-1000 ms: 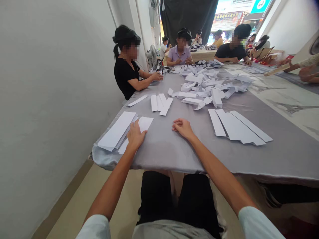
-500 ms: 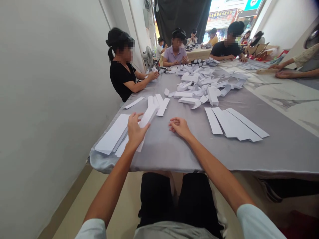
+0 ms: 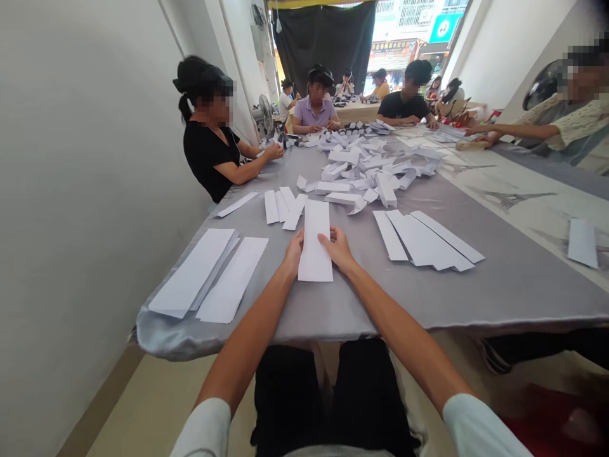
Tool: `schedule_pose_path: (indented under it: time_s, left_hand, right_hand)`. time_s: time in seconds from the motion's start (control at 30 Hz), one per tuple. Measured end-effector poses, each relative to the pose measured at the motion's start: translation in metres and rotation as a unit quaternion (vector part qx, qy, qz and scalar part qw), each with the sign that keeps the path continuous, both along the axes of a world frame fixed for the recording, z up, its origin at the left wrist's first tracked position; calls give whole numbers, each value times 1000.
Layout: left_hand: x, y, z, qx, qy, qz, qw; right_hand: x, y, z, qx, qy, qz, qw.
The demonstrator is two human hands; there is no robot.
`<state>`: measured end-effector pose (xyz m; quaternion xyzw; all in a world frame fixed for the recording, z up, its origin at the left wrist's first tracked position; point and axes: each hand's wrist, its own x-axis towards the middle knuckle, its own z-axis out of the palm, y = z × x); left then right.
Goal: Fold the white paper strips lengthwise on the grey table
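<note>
By the near left corner of the counter [image 3: 361,308], long white sheets [image 3: 193,270], layered; farther in, a few short strips [image 3: 285,208]. Then left hand [image 3: 294,254] clamped on the left side of a white paper piece [image 3: 314,254], short end toward the near edge; right hand [image 3: 339,249] clamped on its right side, thumb on top. Beyond, toward the far edge, a heap of folded papers [image 3: 361,166]; farther right, fanned sheets [image 3: 428,241], closer to the near edge

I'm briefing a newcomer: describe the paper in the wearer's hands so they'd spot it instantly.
Find the shiny grey tablecloth. At its near side, the bare left hand and right hand hold a long white paper strip. It is held, whereas the white paper sheets to its left and right lie on the tablecloth.
</note>
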<state>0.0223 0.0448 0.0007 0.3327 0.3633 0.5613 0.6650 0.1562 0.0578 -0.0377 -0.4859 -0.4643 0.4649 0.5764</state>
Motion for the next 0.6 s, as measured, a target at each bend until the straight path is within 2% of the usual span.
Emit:
schedule_pose_path:
  time_s: [0.27, 0.37, 0.47, 0.6]
  left_hand:
    - [-7, 0, -8, -10, -26, -29, 999]
    - [-7, 1, -12, -14, 2, 9, 1000]
    - [-5, 0, -17, 40, 47, 55, 997]
    - [-5, 0, -26, 102, 126, 98, 982]
  right_hand:
    - [0, 0, -4, 23, -13, 22, 999]
    - [0, -1, -4, 39, -4, 33, 999]
    - [1, -2, -3, 49, 14, 31, 998]
    - [1, -4, 1, 26, 47, 38, 998]
